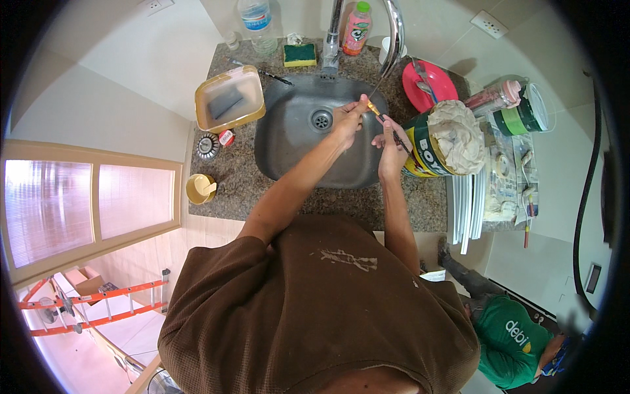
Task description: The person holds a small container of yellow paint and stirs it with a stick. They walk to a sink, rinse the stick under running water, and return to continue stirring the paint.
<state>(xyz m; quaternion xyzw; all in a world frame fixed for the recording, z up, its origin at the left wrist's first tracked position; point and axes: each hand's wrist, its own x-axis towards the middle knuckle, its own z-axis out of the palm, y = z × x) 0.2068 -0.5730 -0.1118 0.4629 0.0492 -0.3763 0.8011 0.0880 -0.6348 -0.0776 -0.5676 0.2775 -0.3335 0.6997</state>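
Over the steel sink (289,141), both hands meet at a slim paintbrush (373,109) with a dark handle and a brass-coloured ferrule. My left hand (349,122) is closed, its thumb and fingers pinched at the brush's tip, hiding the bristles. Lower on the brush, my right hand (392,150) grips the handle, some fingers partly extended. The curved chrome faucet (396,39) comes down just above the brush. Close to my right hand stands a large green and yellow paint bucket (423,148) with a crumpled cream cloth (456,138) on top.
Left of the sink sit a cream tub (256,108) with cloudy liquid and a small yellow cup (199,189). A sponge (300,55), plastic bottle (257,23) and pink bottle (356,29) line the back. Right: a red plate (441,75). A person in green (515,341) is behind, lower right.
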